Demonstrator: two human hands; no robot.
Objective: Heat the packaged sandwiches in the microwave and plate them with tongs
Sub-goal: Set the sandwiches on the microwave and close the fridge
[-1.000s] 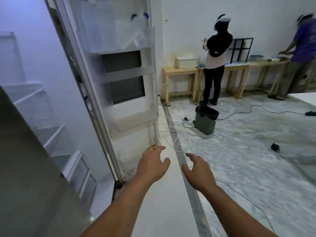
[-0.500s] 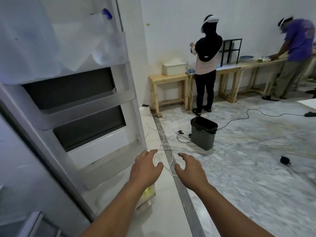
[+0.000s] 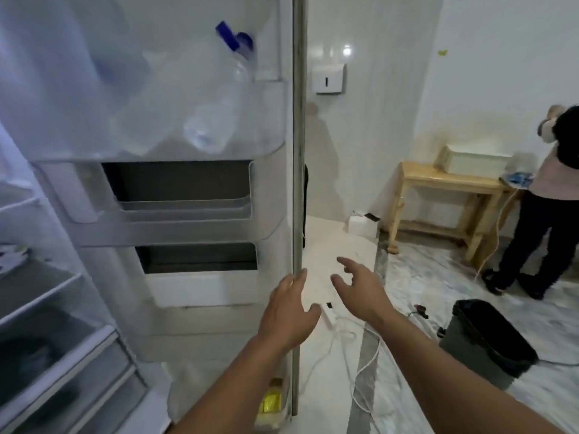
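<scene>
Left hand (image 3: 289, 311) open, fingertips on the fridge door (image 3: 219, 292) edge — right hand (image 3: 360, 289) open too, hovering over bare floor (image 3: 416, 286) beside the bin (image 3: 488, 339).

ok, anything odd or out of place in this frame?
Mostly the floor: a white power strip and loose white cables trail across it right beside the open fridge door's edge, a likely trip hazard. In the top door shelf, a clear plastic bottle with a blue cap leans tilted rather than upright. Nothing looks spilled or broken.
</scene>
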